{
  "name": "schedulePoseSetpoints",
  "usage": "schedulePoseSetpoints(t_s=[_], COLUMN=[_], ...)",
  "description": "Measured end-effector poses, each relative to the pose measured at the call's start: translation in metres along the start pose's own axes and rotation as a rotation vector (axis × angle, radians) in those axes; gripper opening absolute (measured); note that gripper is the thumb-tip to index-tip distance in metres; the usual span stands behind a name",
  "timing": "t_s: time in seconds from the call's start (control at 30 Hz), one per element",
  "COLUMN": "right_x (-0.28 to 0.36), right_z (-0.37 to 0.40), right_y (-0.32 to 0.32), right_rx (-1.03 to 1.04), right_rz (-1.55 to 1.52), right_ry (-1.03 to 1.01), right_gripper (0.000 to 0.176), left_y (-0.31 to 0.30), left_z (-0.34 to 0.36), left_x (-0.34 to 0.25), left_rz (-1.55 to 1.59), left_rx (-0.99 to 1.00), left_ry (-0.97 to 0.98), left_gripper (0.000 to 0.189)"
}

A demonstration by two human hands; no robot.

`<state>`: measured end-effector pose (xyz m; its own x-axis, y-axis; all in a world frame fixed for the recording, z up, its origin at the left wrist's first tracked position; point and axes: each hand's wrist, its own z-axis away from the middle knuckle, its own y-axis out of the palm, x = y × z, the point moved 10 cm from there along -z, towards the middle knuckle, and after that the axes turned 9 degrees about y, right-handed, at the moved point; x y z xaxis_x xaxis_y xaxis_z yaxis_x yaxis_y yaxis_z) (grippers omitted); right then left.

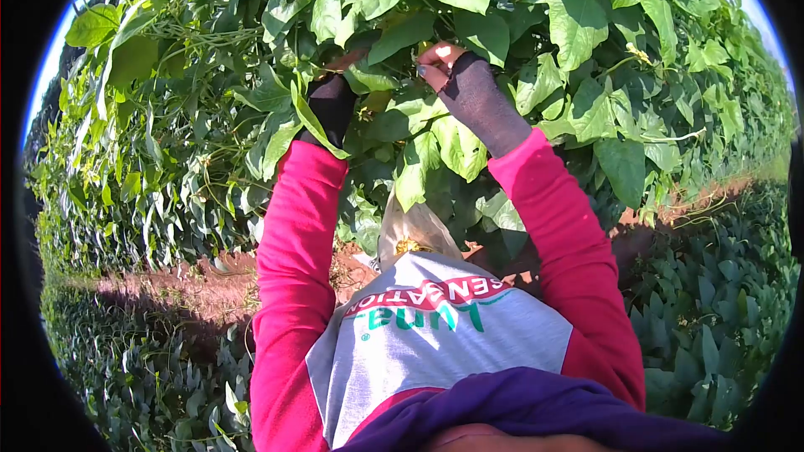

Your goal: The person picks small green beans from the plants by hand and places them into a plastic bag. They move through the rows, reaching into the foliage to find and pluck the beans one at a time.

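Observation:
Both my hands reach into a dense wall of climbing green plants, wearing dark sleeves or fingerless coverings to the wrist. Leaves cover most of my left hand [345, 60], and its fingers are hidden. Just to the right, my right hand [440, 64] is closed, fingertips pressed together among the foliage; whatever is in them, if anything, is too small to make out. A broad green leaf [404, 37] hangs between the two hands. Another sunlit leaf [460, 146] hangs below my right hand.
A pale, see-through bag [416, 228] with something yellowish inside hangs at my waist, below the vines. Reddish soil [201, 289] runs along the plants' foot. Low leafy plants [126, 360] grow on the near side, left and right.

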<state>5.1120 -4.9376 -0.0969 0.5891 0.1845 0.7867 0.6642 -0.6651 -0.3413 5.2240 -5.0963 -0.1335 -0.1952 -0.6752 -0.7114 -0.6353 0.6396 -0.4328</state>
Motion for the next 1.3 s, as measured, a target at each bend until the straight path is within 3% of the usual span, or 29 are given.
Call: schedulePoseSetpoints(t_s=[0.07,0.17,0.23,0.27,0.33,0.37,0.43,0.47,0.53,0.6,0.7,0.77,0.83,0.87,0.93,0.97,1.0,1.07,1.1,1.27,1.3], right_x=[0.002,-0.001,0.002,0.004,0.000,0.000,0.001,0.003,0.008,0.003,-0.011,-0.012,0.002,0.006,0.006,0.002,0.001,-0.001,-0.002,0.011,0.021], right_z=[0.001,0.001,0.004,0.004,0.002,0.002,0.002,0.003,0.004,-0.003,-0.008,-0.008,-0.005,-0.004,-0.002,-0.003,-0.003,-0.004,-0.004,0.008,0.014], right_y=[-0.002,-0.001,0.000,0.002,0.007,0.008,0.008,0.004,-0.004,-0.009,-0.009,-0.006,-0.004,-0.002,0.006,0.011,0.014,0.014,0.014,0.006,0.002], right_rx=[-0.028,-0.009,0.009,0.030,0.044,0.055,0.070,0.044,0.027,0.063,0.071,0.091,0.070,0.076,0.158,0.170,0.173,0.158,0.143,0.078,0.014], right_rz=[0.110,0.045,0.049,0.055,0.096,0.065,0.034,0.001,-0.034,0.108,0.046,0.030,0.069,0.068,0.028,0.021,0.017,0.048,0.042,-0.005,0.023], right_ry=[-0.051,-0.050,-0.052,-0.054,-0.045,-0.053,-0.062,-0.085,-0.106,0.002,0.057,0.074,-0.071,-0.072,0.029,0.034,0.034,0.054,0.052,0.048,-0.011], right_gripper=[0.011,0.011,0.011,0.011,0.011,0.011,0.011,0.010,0.010,0.011,0.012,0.012,0.012,0.012,0.013,0.013,0.013,0.012,0.012,0.016,0.018], left_y=[0.012,0.029,0.025,0.027,0.023,0.021,0.010,0.004,-0.009,-0.021,-0.031,-0.020,-0.005,-0.002,0.006,0.011,0.006,0.018,0.018,0.038,0.052], left_z=[-0.006,-0.018,-0.006,-0.008,-0.014,-0.013,-0.007,-0.002,0.009,0.021,0.035,0.036,0.040,0.045,0.049,0.047,0.059,0.065,0.070,0.094,0.100], left_x=[0.004,-0.008,-0.017,-0.014,-0.023,-0.023,-0.049,-0.052,-0.045,-0.021,0.028,0.018,0.002,0.012,0.006,0.004,0.009,0.034,0.040,-0.018,-0.009], left_rz=[-0.345,-0.457,0.494,0.492,0.128,0.126,-0.173,-0.236,-0.219,-0.076,0.223,0.450,0.594,0.735,0.692,0.838,0.737,1.051,1.049,0.930,1.169], left_rx=[-0.001,0.020,-0.168,-0.169,-0.162,-0.167,-0.228,-0.260,-0.302,-0.345,-0.386,-0.376,-0.325,-0.351,-0.214,-0.152,-0.299,-0.391,-0.391,-0.185,-0.095], left_ry=[0.131,0.100,-0.039,-0.039,0.097,0.097,0.318,0.333,0.246,0.038,-0.250,-0.256,-0.329,-0.363,-0.300,-0.303,-0.302,-0.444,-0.445,-0.486,-0.544], left_gripper=[0.048,0.044,0.041,0.041,0.041,0.041,0.040,0.040,0.039,0.039,0.038,0.034,0.033,0.026,0.031,0.031,0.030,0.027,0.027,0.024,0.023])
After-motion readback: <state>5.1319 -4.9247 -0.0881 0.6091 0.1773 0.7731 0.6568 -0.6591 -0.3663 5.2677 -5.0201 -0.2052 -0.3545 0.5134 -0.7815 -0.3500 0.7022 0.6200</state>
